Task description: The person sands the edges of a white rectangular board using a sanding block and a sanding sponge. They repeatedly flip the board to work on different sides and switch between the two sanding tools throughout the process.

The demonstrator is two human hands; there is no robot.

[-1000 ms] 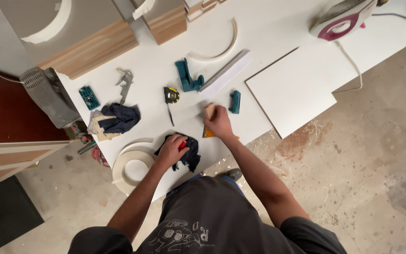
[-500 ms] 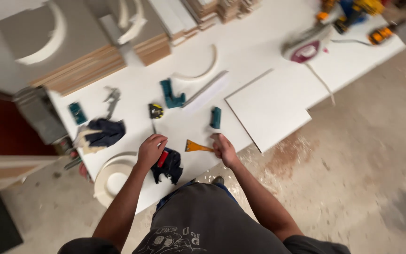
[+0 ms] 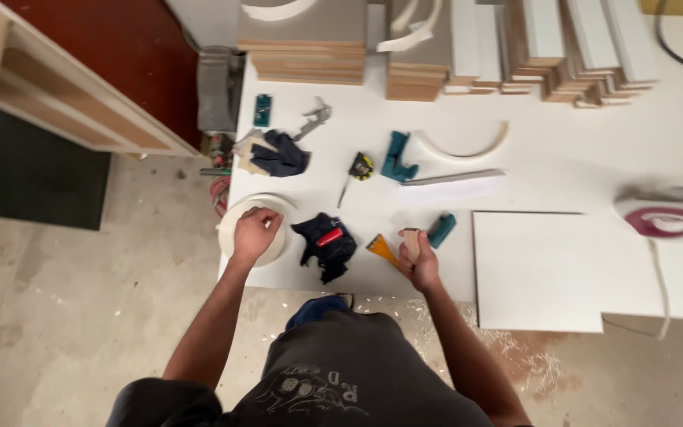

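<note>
Down at the near edge of the white table [image 3: 563, 150], the right hand [image 3: 419, 262] is clamped around a small wooden block [image 3: 412, 239], fingers wrapped tight on it. Just left of that block lies an orange triangular scraper [image 3: 382, 247], and just right of it a teal tool [image 3: 441, 230]. The left hand [image 3: 255, 234] rests with fingers curled together on a roll of white edge banding [image 3: 234, 215], which lies well left of the block at the table's corner. Between the two hands sits a dark cloth [image 3: 327, 247] with a red-handled tool [image 3: 330, 237] on it. Farther right of the block lies a white panel [image 3: 539, 269], and beyond that a pink and white iron [image 3: 664, 217]. Above the block, toward the far side, sit a tape measure [image 3: 361, 166] and a teal clamp [image 3: 396, 156].
</note>
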